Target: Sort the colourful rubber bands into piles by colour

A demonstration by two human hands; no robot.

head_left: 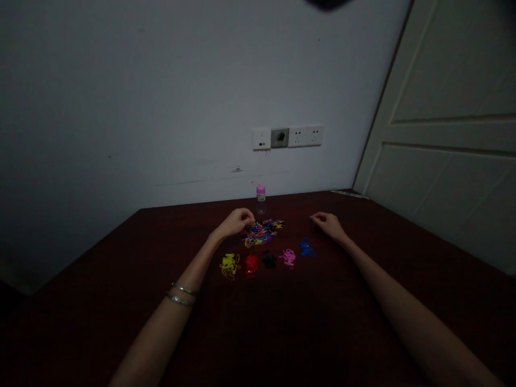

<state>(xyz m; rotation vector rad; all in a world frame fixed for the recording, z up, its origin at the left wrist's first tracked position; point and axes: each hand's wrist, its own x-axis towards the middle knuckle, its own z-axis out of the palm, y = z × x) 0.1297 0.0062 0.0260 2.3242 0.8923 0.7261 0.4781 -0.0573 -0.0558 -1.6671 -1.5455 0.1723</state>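
A mixed heap of small coloured rubber bands [260, 234] lies on the dark red table. My left hand [238, 220] is at its left edge, thumb and fingers pinched together; anything between them is too small to make out. Nearer to me sit sorted piles: yellow bands [229, 266], red bands [251, 264], black bands [269, 259], pink bands [288, 258] and blue bands [307, 247]. My right hand [328, 224] rests beyond and to the right of the blue pile, fingers closed together, with whatever they may hold not visible.
Behind the heap stands a small clear bottle [261, 204] with a pink cap and strap. The table [282, 333] meets a pale wall with sockets [305, 136]. A white panelled door [451, 129] rises at the right. A flat strip [350, 194] lies by the back edge.
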